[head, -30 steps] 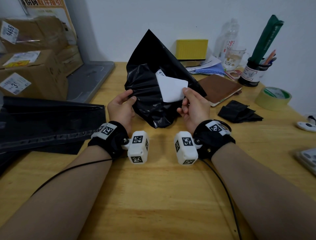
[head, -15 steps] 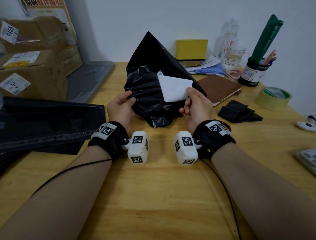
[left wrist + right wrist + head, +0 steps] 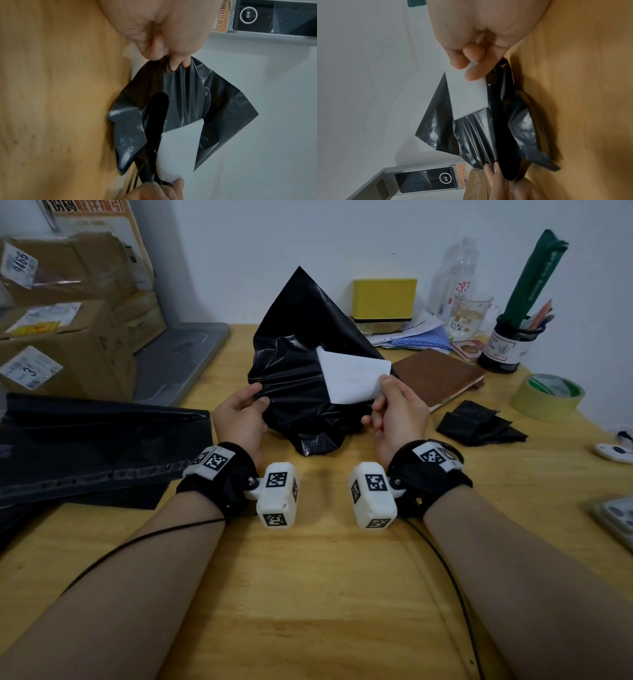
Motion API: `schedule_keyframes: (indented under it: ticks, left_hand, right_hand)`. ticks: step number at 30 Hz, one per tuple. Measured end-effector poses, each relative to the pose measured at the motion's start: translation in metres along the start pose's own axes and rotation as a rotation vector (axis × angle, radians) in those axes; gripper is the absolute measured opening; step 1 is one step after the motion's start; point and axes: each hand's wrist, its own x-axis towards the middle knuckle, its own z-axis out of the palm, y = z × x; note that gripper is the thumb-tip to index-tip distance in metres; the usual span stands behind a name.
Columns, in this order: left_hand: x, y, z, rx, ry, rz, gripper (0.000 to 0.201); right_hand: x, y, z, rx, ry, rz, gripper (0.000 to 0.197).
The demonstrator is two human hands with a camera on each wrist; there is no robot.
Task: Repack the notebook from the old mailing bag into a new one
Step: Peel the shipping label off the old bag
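the crumpled black plastic mailing bag (image 3: 301,392) looked thin, floppy and slick, so pinching it at the edges seemed the way to go. it was glossy and wrinkled, held up over the wooden table (image 3: 308,594). left hand (image 3: 239,419) pinched its left edge, right hand (image 3: 397,416) pinched the white paper label (image 3: 352,374) stuck on it. the brown flat notebook (image 3: 435,374) lay just behind on the table.

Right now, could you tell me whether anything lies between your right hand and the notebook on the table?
Nothing visible does. The notebook lies bare just beyond the right hand, but that hand pinches a white label on the black bag.
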Motion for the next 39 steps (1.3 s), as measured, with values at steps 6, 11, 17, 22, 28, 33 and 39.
schedule_keyframes:
  ticks: [6,11,17,22,28,33,39]
  left_hand:
    - [0.002,-0.002,-0.001,-0.006,0.010,-0.013,0.027]
    - [0.005,-0.004,-0.003,0.014,0.025,-0.014,0.028]
    - [0.006,-0.004,-0.004,0.027,0.026,-0.014,0.030]
    - [0.007,-0.005,-0.004,0.037,0.033,-0.013,0.031]
    - [0.007,-0.004,-0.004,0.033,0.045,-0.019,0.031]
    - [0.006,-0.004,-0.005,0.012,0.063,-0.024,0.031]
    - [0.006,-0.003,-0.005,-0.015,0.077,-0.028,0.031]
  right_hand:
    - [-0.001,-0.002,-0.001,0.000,0.013,0.008,0.010]
    - [0.002,-0.001,-0.001,0.017,0.051,0.012,0.013]
    - [0.004,0.000,-0.002,0.039,0.074,0.004,0.015]
    - [0.003,-0.002,-0.002,0.051,0.082,-0.009,0.008]
    - [0.007,-0.002,-0.005,0.051,0.080,-0.041,0.017]
    - [0.010,-0.002,-0.006,0.056,0.094,-0.054,0.021]
    - [0.011,-0.002,-0.006,0.071,0.095,-0.053,0.018]
